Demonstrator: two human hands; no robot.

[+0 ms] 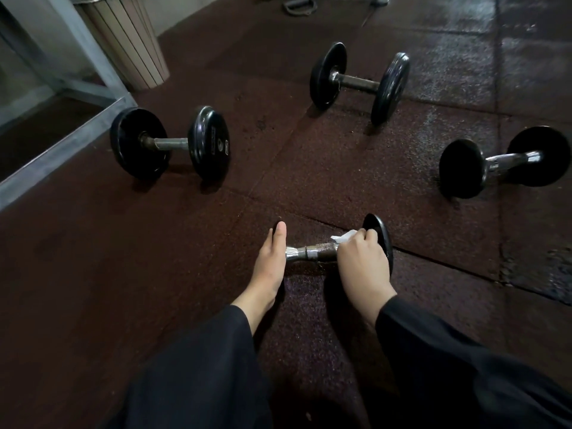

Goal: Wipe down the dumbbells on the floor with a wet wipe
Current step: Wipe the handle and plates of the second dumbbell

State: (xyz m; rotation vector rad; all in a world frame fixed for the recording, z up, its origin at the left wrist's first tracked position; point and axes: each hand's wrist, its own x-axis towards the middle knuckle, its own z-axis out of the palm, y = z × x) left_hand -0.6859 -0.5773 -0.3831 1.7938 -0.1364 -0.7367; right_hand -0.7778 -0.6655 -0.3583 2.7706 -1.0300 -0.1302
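A small dumbbell (pixel 312 251) with a chrome knurled handle and black ends lies on the floor right in front of me. My left hand (pixel 271 258) rests flat against its left end, fingers straight, hiding most of that end. My right hand (pixel 362 261) grips a white wet wipe (pixel 343 236) wrapped on the right part of the handle, beside the right black end (pixel 379 230). Three more black dumbbells lie farther off: one at the left (pixel 170 144), one at the back (pixel 359 82), one at the right (pixel 503 161).
The floor is dark rubber tiling (pixel 294 156) with visible seams and a wet sheen at the right. A grey metal frame (pixel 62 144) runs along the left. A slatted wooden bin (pixel 130 41) stands at the back left. A cable handle (pixel 298 6) lies at the top edge.
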